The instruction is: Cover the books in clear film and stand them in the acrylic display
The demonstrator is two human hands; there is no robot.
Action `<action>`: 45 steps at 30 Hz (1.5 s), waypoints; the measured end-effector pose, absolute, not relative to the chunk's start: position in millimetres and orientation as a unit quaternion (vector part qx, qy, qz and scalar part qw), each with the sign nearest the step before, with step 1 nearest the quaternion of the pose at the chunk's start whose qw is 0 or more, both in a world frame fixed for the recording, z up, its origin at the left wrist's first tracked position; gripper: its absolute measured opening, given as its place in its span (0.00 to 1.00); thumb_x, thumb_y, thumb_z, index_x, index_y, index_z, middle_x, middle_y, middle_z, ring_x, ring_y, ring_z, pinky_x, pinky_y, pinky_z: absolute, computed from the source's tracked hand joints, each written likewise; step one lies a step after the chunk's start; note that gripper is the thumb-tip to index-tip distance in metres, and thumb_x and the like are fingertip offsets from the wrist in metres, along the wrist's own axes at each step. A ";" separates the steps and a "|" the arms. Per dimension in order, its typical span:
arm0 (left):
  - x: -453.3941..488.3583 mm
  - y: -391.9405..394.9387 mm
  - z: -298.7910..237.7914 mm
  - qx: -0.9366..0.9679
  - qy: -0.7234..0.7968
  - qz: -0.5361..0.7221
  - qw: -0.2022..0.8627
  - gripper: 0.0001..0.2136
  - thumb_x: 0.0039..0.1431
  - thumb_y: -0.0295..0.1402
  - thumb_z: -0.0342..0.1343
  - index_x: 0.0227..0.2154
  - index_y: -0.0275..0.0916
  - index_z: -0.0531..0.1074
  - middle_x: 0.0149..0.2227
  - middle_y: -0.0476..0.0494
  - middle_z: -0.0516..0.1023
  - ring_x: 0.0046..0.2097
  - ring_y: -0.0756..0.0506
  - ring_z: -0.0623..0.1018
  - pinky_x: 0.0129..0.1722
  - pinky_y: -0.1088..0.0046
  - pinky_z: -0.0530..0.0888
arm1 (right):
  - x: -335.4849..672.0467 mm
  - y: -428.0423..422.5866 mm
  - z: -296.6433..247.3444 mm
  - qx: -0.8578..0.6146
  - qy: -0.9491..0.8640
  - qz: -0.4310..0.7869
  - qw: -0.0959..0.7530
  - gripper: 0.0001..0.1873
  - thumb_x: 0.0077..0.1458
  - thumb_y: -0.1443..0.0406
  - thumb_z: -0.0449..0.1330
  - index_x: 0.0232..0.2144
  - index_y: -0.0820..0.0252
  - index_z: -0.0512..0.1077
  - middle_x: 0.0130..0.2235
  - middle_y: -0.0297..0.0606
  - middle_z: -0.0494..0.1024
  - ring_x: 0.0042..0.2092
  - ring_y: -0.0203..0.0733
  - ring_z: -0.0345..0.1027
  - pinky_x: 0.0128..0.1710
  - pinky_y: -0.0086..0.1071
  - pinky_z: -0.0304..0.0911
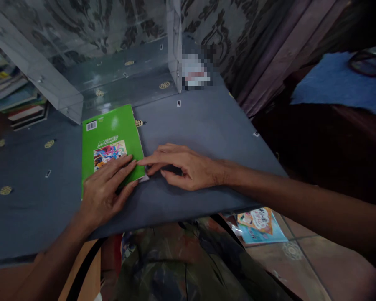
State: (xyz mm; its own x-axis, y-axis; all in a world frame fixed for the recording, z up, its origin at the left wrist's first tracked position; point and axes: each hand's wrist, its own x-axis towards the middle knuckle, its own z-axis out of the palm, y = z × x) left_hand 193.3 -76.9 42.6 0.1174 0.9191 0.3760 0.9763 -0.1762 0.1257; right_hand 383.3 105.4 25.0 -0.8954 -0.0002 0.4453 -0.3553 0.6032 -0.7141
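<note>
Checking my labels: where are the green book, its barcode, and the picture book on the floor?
Green book (113, 127): head view, on the cover above its picture.
Barcode (91, 125): head view, on the middle of the white label.
Picture book (261, 225): head view, on its cover.

I can move my right hand (188, 167) freely across the grey table (207, 125) up to the upright acrylic panel (174, 42), while the green book (113, 129) under my left hand (108, 188) blocks the way leftward.
</note>
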 end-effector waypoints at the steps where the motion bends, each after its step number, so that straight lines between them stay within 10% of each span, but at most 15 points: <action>1: 193.1 -77.1 42.2 -0.741 -0.639 -0.189 0.076 0.22 0.65 0.34 0.56 0.62 0.48 0.66 0.58 0.41 0.76 0.55 0.39 0.78 0.55 0.57 0.77 | 383.4 104.9 25.3 0.096 -0.870 0.434 0.214 0.32 0.57 0.75 0.50 0.63 0.56 0.62 0.47 0.38 0.81 0.49 0.42 0.69 0.55 0.42 0.61; 45: 215.3 -91.1 41.1 -0.788 -0.573 -0.160 0.157 0.13 0.66 0.24 0.49 0.50 0.33 0.73 0.46 0.39 0.80 0.50 0.41 0.76 0.52 0.57 0.76 | 377.4 86.5 26.8 0.095 -0.918 0.308 0.230 0.16 0.65 0.69 0.53 0.53 0.60 0.72 0.49 0.43 0.81 0.53 0.42 0.73 0.61 0.47 0.63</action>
State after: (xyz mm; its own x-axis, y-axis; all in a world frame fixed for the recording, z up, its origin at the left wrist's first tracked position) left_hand 215.3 -91.1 41.1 0.2917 0.8535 0.4318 0.9538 -0.2937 -0.0638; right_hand 377.4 86.5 26.8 -0.8760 -0.0331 0.4812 -0.3166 0.7922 -0.5217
